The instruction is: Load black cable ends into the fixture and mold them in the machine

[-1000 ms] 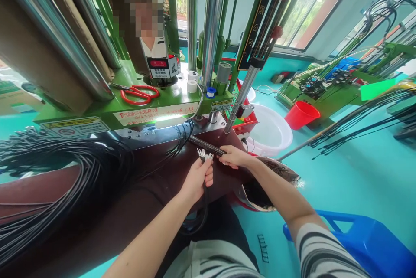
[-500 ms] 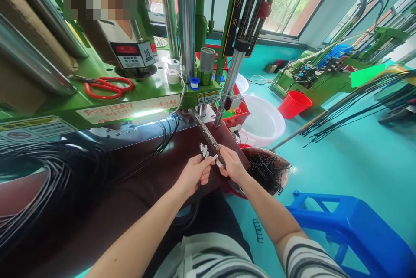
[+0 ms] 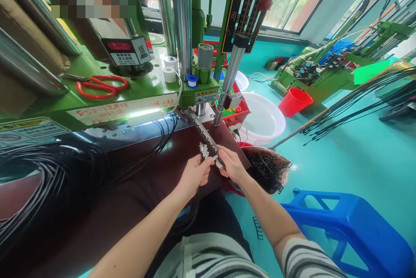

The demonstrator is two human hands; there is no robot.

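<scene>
2 hands sit close together: my left hand point(image 3: 194, 176) is closed round a bundle of black cables point(image 3: 196, 209), silver metal tips point(image 3: 203, 149) up, probably so they stay accessible. My right hand point(image 3: 230, 166) grips the near end of a long, dark, ridged metal bar point(image 3: 206, 134), seemingly steadying it; its far end points to 11 o'clock. Red-handled metal scissors point(image 3: 92, 83) lie at 10 o'clock.

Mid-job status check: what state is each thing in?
Left hand: closed on cable ends
Right hand: closed on bar
Cable ends: bunched, slightly fanned
Bar: slanting, near end held
Scissors: lying flat, unheld
Light: on
Cable coil: lying looped
Bag: open, holding scraps
Tub: open
</scene>
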